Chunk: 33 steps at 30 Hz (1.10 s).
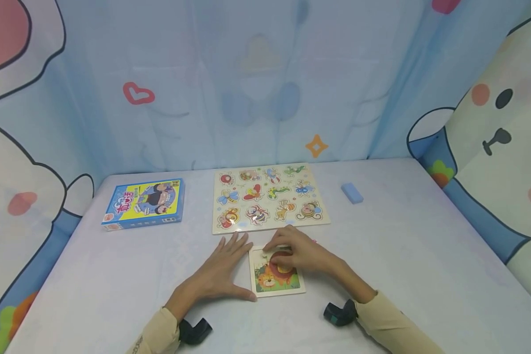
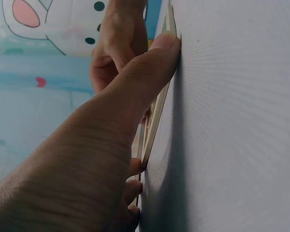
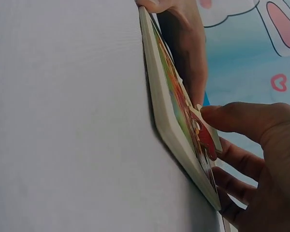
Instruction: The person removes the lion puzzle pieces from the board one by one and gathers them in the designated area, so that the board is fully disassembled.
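Observation:
A small lion jigsaw puzzle [image 1: 267, 280] lies in a pale wooden frame on the table, in the middle front of the head view. My left hand [image 1: 221, 269] rests with fingers spread along its left side, thumb at the near left corner. Over the puzzle's upper right part, my right hand [image 1: 304, 250] pinches a puzzle piece [image 3: 208, 140] between thumb and fingers. In the right wrist view that piece, red with a pale edge, stands tilted up from the picture. The right fingers hide part of the puzzle in the head view.
Just behind the hands lies a larger insect puzzle board [image 1: 270, 196]. A blue and yellow box [image 1: 143, 204] is at the back left, and a small blue block [image 1: 352, 193] at the back right. A printed curtain [image 1: 256, 83] hangs behind the table.

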### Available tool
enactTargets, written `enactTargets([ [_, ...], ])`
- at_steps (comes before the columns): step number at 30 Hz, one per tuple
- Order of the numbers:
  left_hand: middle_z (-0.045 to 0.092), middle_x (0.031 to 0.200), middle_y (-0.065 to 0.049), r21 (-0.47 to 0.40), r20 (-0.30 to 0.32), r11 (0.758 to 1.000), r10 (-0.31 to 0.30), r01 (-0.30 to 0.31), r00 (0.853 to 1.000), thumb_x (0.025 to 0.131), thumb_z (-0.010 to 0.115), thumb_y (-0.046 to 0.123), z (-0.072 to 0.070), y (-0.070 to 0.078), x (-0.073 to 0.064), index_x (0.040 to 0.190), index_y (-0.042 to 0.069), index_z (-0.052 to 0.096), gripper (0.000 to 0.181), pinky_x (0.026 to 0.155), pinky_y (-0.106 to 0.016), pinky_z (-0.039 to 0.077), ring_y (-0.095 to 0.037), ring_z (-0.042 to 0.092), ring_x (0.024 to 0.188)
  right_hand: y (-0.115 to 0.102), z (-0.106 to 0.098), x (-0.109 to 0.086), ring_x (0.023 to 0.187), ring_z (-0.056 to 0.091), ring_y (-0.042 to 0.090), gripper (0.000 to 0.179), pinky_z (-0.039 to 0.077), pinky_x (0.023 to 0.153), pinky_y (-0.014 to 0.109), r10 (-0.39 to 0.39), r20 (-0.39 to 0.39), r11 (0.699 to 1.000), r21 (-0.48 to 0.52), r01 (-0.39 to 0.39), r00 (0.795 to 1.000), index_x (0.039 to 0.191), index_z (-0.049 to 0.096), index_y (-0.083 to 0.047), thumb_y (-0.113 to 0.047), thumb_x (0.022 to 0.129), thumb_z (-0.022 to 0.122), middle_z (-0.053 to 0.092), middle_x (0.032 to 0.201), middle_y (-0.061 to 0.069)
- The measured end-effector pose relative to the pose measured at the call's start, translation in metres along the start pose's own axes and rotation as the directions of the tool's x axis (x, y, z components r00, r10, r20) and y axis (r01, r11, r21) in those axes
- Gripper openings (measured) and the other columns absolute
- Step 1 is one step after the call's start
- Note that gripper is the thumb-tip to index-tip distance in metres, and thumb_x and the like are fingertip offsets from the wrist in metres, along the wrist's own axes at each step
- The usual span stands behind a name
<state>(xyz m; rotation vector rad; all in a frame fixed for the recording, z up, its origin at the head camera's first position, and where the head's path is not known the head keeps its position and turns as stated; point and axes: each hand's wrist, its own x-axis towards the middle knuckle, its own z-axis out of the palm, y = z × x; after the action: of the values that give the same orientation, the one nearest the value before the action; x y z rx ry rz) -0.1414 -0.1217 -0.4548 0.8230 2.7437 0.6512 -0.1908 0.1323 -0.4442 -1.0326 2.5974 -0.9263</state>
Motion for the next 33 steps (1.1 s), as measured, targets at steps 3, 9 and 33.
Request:
enactTargets([
  [3, 0.008, 0.162, -0.001, -0.008, -0.001, 1.000, -0.005, 0.005, 1.000, 0.063, 0.068, 0.077, -0.0004, -0.0001, -0.0001, 0.153, 0.015, 0.025, 0.117, 0.120, -0.047, -0.001, -0.020, -0.004, 0.148, -0.0001, -0.0025, -0.0008, 0.101, 0.051, 0.009, 0.035, 0.046, 0.088, 0.033, 0.019, 0.005, 0.999, 0.032, -0.019, 1.000, 0.118, 0.068, -0.024, -0.025, 0.084, 0.075, 0.062, 0.105, -0.015],
  [9, 0.007, 0.162, 0.000, -0.012, 0.001, 1.000, -0.018, 0.018, 1.000, 0.062, 0.068, 0.077, -0.0010, 0.0003, 0.0003, 0.153, 0.017, 0.025, 0.117, 0.120, -0.046, -0.001, -0.019, -0.004, 0.148, 0.0025, -0.0075, -0.0027, 0.102, 0.054, 0.011, 0.031, 0.048, 0.090, 0.034, 0.035, 0.017, 0.994, 0.104, -0.037, 0.999, 0.115, 0.069, -0.020, -0.025, 0.085, 0.073, 0.064, 0.107, -0.010],
  [33, 0.008, 0.162, -0.001, 0.000, 0.008, 1.000, -0.021, 0.021, 1.000, 0.063, 0.069, 0.075, -0.0005, 0.0014, 0.0004, 0.153, 0.016, 0.026, 0.116, 0.120, -0.046, -0.001, -0.020, -0.003, 0.148, 0.0049, -0.0093, -0.0027, 0.091, 0.051, 0.010, 0.032, 0.046, 0.081, 0.029, 0.000, 0.061, 0.997, 0.081, -0.005, 0.998, 0.119, 0.069, -0.017, -0.014, 0.087, 0.069, 0.061, 0.098, -0.012],
])
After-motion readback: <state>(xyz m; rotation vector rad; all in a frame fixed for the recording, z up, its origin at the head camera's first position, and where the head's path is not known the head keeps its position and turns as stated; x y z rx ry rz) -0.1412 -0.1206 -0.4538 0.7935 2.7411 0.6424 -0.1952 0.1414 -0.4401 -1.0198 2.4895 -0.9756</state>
